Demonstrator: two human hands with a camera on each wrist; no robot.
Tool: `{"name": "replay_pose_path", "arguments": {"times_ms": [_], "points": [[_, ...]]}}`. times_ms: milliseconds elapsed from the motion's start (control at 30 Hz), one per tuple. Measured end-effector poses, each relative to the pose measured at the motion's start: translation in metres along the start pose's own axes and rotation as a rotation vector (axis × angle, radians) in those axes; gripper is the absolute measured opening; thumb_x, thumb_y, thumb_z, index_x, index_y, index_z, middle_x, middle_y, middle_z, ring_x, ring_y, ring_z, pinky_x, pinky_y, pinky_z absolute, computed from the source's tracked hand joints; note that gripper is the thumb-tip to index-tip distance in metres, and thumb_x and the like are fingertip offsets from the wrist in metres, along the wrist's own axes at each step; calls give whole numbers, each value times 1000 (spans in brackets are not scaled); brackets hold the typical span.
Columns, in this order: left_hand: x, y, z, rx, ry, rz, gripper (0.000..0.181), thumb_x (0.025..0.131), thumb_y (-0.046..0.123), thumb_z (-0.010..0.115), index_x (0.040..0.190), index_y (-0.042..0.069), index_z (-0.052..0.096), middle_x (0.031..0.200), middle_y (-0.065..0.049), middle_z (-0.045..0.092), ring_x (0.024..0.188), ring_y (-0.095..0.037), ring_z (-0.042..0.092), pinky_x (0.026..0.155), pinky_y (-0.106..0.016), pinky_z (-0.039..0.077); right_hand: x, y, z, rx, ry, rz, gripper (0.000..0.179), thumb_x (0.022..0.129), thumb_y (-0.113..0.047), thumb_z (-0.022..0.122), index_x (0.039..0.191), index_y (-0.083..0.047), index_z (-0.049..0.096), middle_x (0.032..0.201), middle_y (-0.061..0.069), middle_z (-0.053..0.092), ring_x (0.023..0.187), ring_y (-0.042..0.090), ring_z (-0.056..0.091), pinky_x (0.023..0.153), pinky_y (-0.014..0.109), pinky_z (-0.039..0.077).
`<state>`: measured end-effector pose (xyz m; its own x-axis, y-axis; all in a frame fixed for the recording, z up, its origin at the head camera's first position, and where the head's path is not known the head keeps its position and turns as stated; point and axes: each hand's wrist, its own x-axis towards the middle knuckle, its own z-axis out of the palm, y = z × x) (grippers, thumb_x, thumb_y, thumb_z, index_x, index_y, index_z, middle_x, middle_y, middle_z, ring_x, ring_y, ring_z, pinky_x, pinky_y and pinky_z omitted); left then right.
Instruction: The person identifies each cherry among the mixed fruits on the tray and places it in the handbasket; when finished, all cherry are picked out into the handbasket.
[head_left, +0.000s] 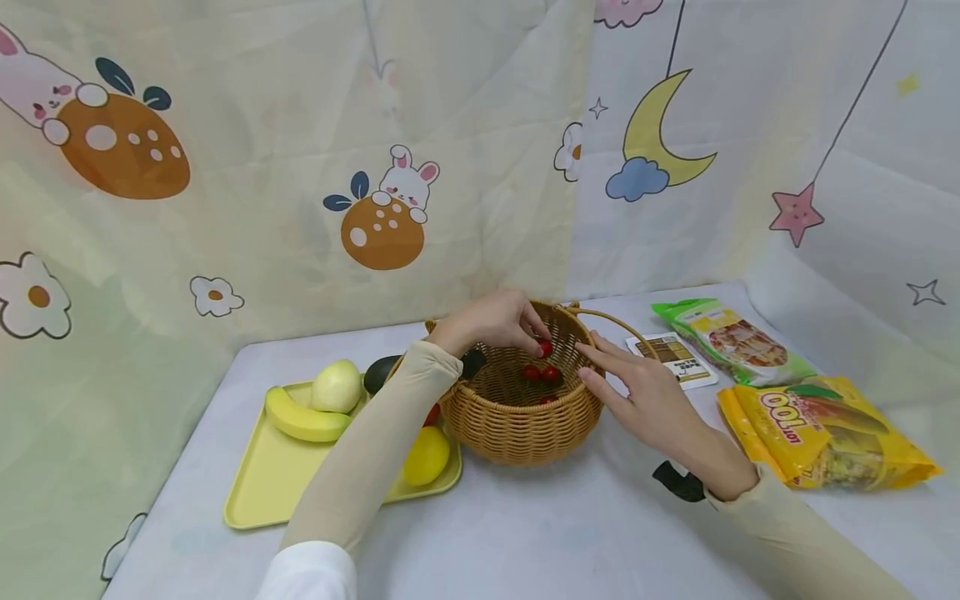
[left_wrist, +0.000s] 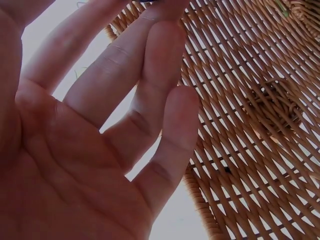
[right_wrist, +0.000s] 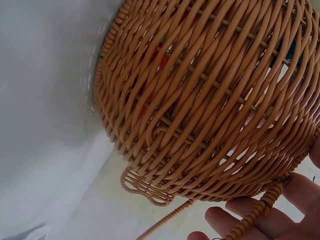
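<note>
A brown wicker basket (head_left: 521, 429) stands at the middle of the table, with several small round red fruits (head_left: 551, 374) inside. My left hand (head_left: 491, 321) reaches over its left rim and pinches one red fruit (head_left: 545, 347) inside the opening. In the left wrist view the fingertips of that hand (left_wrist: 115, 100) are partly cut off at the top, beside the woven wall. At the right rim, my right hand (head_left: 648, 396) touches the basket with extended fingers. The basket's handle (right_wrist: 255, 215) crosses in front of those fingers in the right wrist view.
Left of the basket, a yellow tray (head_left: 262, 483) bears a banana (head_left: 303, 417), a pale round fruit (head_left: 335, 386) and a yellow fruit (head_left: 426, 456). A dark fruit (head_left: 380, 373) is partly hidden. At right lie a white-edged card (head_left: 678, 360), a green packet (head_left: 735, 340) and a yellow packet (head_left: 832, 433).
</note>
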<state>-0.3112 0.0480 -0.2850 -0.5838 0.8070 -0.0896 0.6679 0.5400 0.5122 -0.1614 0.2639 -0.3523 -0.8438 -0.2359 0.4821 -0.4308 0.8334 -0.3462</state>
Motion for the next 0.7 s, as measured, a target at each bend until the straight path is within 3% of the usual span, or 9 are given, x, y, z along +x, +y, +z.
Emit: {"name": "replay_pose_path", "arguments": {"times_ms": [200, 533, 633, 700], "points": [[0, -2, 2, -7, -15, -7, 27, 89, 20, 80, 116, 18, 80, 105, 1, 81, 97, -9, 74, 77, -23, 55, 0, -1, 0, -9, -10, 6, 46, 105, -36, 58, 144, -12, 60, 153, 19, 51, 130, 43, 59, 96, 59, 53], [-2, -2, 3, -18, -1, -25, 32, 90, 19, 80, 122, 16, 77, 112, -1, 80, 106, -12, 75, 90, -28, 58, -2, 0, 1, 0, -4, 4, 46, 105, -35, 59, 145, -12, 60, 153, 19, 51, 129, 43, 60, 95, 59, 54], [-2, -1, 3, -6, 0, -32, 31, 90, 18, 80, 121, 16, 78, 112, 0, 80, 106, -12, 75, 89, -28, 58, -1, 0, 1, -4, 5, -4, 46, 105, -34, 59, 144, -11, 60, 153, 19, 52, 98, 35, 73, 82, 49, 58], [-2, 0, 2, 2, 0, -36, 31, 91, 18, 79, 121, 16, 78, 112, 0, 80, 105, -12, 75, 90, -29, 58, 0, -1, 0, -10, 7, -7, 46, 105, -35, 59, 144, -11, 60, 153, 19, 51, 71, 22, 69, 72, 40, 56]]}}
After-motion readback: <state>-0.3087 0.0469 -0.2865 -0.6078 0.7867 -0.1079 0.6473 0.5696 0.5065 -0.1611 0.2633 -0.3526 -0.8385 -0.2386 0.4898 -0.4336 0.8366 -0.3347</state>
